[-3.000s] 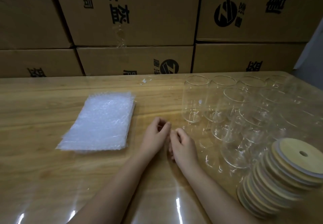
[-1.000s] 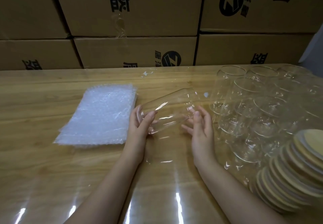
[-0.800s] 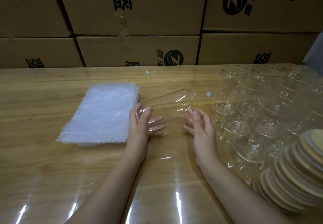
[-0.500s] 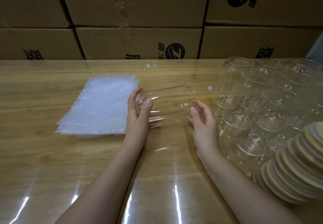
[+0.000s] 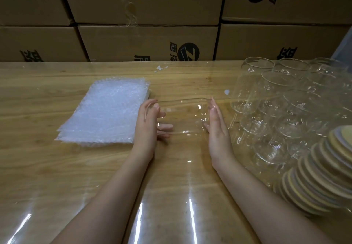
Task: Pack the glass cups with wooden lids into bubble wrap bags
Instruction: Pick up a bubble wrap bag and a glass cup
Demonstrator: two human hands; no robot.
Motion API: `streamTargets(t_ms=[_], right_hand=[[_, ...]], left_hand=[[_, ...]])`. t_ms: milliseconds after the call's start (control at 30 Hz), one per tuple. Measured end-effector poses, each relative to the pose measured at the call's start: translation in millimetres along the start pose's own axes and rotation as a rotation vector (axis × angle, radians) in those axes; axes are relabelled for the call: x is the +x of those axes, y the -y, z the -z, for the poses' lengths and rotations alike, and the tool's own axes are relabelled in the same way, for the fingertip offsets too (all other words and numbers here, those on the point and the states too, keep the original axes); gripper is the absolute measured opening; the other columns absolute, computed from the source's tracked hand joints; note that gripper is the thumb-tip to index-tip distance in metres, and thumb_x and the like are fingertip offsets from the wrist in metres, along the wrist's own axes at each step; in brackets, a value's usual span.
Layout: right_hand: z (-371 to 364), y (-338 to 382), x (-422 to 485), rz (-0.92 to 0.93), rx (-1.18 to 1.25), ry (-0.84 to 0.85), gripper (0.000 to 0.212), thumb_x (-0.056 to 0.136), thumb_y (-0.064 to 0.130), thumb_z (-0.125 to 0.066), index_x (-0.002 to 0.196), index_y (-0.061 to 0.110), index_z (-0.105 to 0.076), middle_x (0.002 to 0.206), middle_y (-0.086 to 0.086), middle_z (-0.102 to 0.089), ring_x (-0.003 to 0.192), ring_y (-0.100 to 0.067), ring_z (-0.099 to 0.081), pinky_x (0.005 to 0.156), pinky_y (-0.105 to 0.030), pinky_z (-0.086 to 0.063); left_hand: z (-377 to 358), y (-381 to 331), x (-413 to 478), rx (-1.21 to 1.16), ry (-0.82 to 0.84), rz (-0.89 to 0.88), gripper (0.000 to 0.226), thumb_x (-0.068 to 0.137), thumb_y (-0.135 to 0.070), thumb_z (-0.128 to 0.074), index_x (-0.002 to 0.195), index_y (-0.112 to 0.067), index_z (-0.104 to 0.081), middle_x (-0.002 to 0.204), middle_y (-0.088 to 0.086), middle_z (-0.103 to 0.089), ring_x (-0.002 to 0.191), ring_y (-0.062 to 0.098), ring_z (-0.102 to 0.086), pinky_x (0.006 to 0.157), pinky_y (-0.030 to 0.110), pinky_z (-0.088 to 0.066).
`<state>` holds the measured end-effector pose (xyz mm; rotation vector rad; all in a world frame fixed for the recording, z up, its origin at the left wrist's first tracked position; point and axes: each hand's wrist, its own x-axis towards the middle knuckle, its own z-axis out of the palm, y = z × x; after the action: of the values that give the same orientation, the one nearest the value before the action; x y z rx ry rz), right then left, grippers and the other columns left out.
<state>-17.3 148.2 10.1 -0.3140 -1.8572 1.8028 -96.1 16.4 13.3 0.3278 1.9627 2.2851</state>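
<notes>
The light is dim and yellowish. Long white shiny streaks lie on the desk [image 5: 38, 167] near the bottom. The wooden lids [image 5: 323, 179] at the right edge look blurry and stretched.

One glass [image 5: 181, 116] lies on its side, beside a crowd of standing glasses [image 5: 276, 95] (nine at least, too overlapped to count surely). One pile of bubble bags [image 5: 102, 116], one leaning stack of lids [image 5: 323, 177], six cardboard boxes [image 5: 148, 42] behind.

Wooden table [image 5: 47, 167] — bubble wrap bags [image 5: 106, 114] stacked left, glass cups [image 5: 282, 110] clustered upright right, wooden lids [image 5: 323, 177] piled nearer, right edge.
</notes>
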Motion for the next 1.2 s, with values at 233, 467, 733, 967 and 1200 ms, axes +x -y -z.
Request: streamTargets(t_ms=[233, 467, 733, 967, 1200], right_hand=[[0, -1, -1, -0.01, -0.01, -0.002, 0.04, 0.071, 0.083, -0.034, 0.107, 0.072, -0.047, 0.131, 0.036, -0.048, 0.12, 0.016, -0.043, 0.112, -0.038, -0.035], [-2, -6, 0, 0.021, -0.001, -0.041, 0.032, 0.076, 0.07, -0.04, 0.09, 0.053, -0.063, 0.122, 0.028, -0.057, 0.12, 0.009, -0.047, 0.107, -0.045, -0.04], [1, 1, -2, 0.029, 0.048, -0.079, 0.03, 0.086, 0.048, -0.042, 0.073, 0.044, -0.069, 0.138, 0.006, -0.049, 0.127, 0.001, -0.044, 0.108, -0.046, -0.039], [0, 8, -2, -0.011, 0.098, -0.11, 0.031, 0.086, 0.053, -0.037, 0.087, 0.055, -0.067, 0.131, 0.003, -0.057, 0.127, -0.007, -0.046, 0.107, -0.047, -0.039], [0, 4, 0, 0.024, 0.128, -0.064, 0.043, 0.089, 0.052, -0.031, 0.108, 0.033, -0.065, 0.127, 0.015, -0.06, 0.118, 0.001, -0.053, 0.103, -0.037, -0.045]], left_hand=[[3, 0, 4, -0.132, -0.051, 0.04, 0.057, 0.075, -0.059, -0.047, 0.122, -0.027, -0.051, 0.104, 0.009, -0.067, 0.066, 0.025, -0.071, 0.045, 0.024, -0.049], [7, -4, 2, -0.168, -0.085, 0.035, 0.037, 0.081, -0.055, -0.046, 0.114, -0.04, -0.055, 0.107, 0.005, -0.067, 0.076, 0.026, -0.073, 0.049, 0.023, -0.051], [5, -5, -3, -0.064, -0.079, -0.063, 0.047, 0.069, -0.066, -0.057, 0.114, -0.054, -0.05, 0.115, -0.006, -0.064, 0.085, 0.024, -0.073, 0.054, 0.021, -0.052], [2, -1, -1, -0.056, -0.053, -0.046, 0.051, 0.073, -0.058, -0.054, 0.12, -0.038, -0.057, 0.102, 0.005, -0.067, 0.062, 0.023, -0.071, 0.041, 0.017, -0.043], [4, 1, 5, -0.159, -0.092, 0.014, 0.056, 0.081, -0.053, -0.043, 0.125, -0.019, -0.054, 0.095, 0.003, -0.069, 0.063, 0.027, -0.07, 0.046, 0.025, -0.05]])
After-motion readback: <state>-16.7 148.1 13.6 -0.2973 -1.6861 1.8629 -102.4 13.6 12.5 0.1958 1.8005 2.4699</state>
